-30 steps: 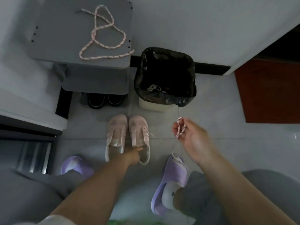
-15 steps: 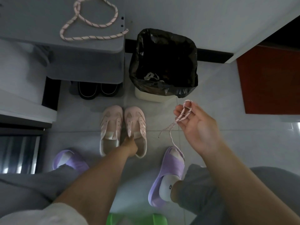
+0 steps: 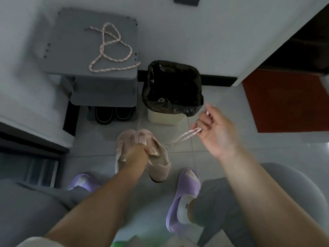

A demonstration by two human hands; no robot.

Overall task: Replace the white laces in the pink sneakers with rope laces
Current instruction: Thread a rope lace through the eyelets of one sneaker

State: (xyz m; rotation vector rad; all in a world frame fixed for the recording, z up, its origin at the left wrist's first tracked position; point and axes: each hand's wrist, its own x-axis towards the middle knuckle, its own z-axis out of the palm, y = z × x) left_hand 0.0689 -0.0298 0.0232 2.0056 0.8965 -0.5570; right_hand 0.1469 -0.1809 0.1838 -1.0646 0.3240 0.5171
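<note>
Judging from the blurred uppers, the white laces look already out of both pink sneakers (image 3: 122,141), and no rope is threaded yet, so all the relacing is left. The left hand (image 3: 138,151) has its fingers (image 3: 143,148) curled round the tongue of the nearer sneaker (image 3: 159,164), tilting it off the floor (image 3: 99,157). The right hand (image 3: 218,134) pinches a folded rope lace (image 3: 185,136) near the bin (image 3: 165,118), its other fingers loosely spread. A second rope lace (image 3: 114,59) lies on the grey stand (image 3: 71,50).
</note>
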